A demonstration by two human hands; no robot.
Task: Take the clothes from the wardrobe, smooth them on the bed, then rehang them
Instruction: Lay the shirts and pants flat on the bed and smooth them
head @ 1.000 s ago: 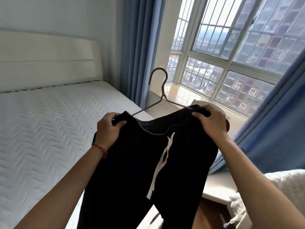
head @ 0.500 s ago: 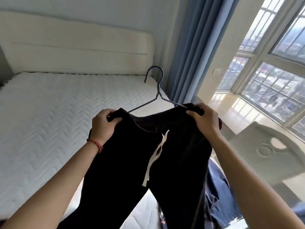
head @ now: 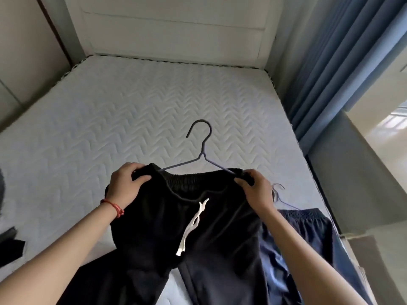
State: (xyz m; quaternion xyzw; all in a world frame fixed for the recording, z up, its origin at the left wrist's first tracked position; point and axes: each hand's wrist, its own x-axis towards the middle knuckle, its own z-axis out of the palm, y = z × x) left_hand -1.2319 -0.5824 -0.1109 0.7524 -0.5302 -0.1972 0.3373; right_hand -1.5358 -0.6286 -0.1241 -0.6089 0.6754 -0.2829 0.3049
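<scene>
Both forearms are reaching forward and upward from the lower corners of the head view, bare to the elbow. Left hand (head: 126, 186) is gripping the left end of the trousers' waistband (head: 193, 183), fingers curled over the top edge, thumb pressing on the near side. Left wrist is wearing a red string bracelet (head: 113, 206). Right hand (head: 256, 189) is pinching the right end of the waistband, fingers folded over it, knuckles facing the camera. Hands are sitting level with each other, the waistband spanning between them.
</scene>
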